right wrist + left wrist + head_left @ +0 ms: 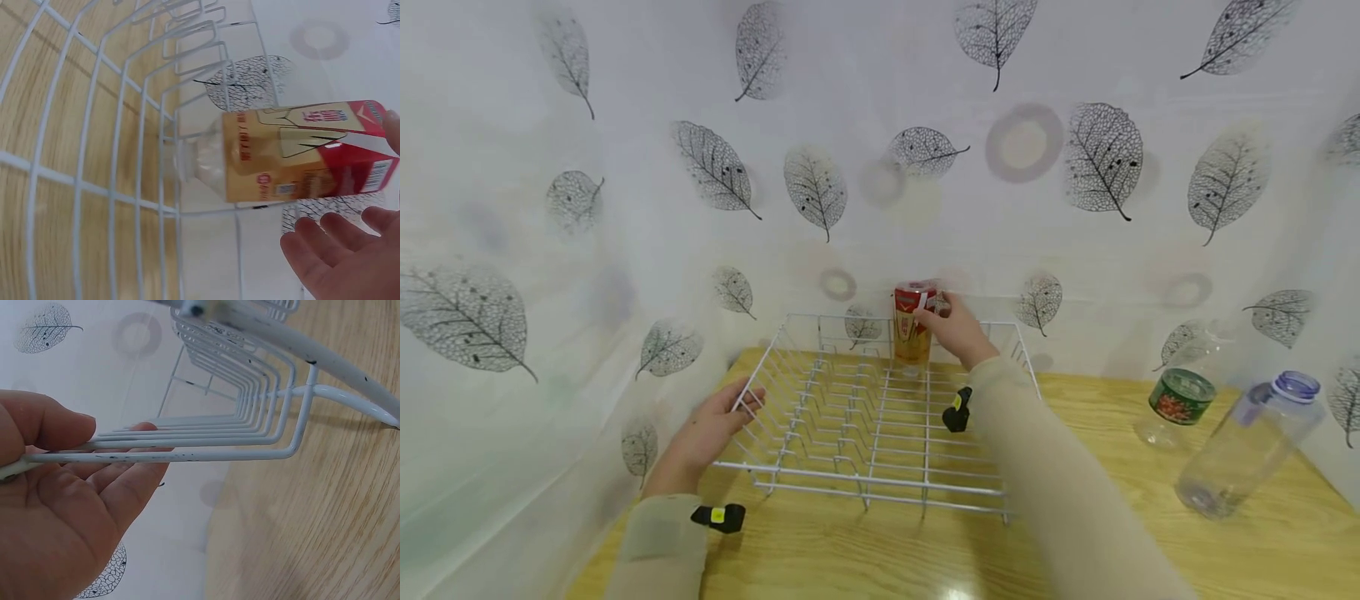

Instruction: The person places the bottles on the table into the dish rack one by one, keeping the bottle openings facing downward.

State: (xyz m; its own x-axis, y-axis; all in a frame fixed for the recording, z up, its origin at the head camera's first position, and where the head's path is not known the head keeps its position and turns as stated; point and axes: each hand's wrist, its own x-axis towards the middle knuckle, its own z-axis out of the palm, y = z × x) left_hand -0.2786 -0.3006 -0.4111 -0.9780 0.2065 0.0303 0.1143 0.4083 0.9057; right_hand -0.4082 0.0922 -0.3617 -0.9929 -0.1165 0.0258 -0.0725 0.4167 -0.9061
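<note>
A white wire dish rack point(865, 483) stands on the wooden table. My left hand point(707, 429) holds its left side: in the left wrist view the thumb lies over the wires point(219, 455) and the fingers pass beneath. At the back of the rack, a plastic bottle point(910, 329) with a red and yellow label is upside down. Its clear neck point(194, 159) points down at the rack wires. Beside the bottle's base is my right hand point(958, 329), the thumb against the label. In the right wrist view its other fingers point(319, 240) are extended, apart from the bottle.
To the right, a clear bottle with a green label point(1182, 396) stands on the table. In front of it is a larger, translucent bottle with a purple neck point(1247, 450). A white curtain with leaf prints point(880, 208) hangs close behind the rack and along the left.
</note>
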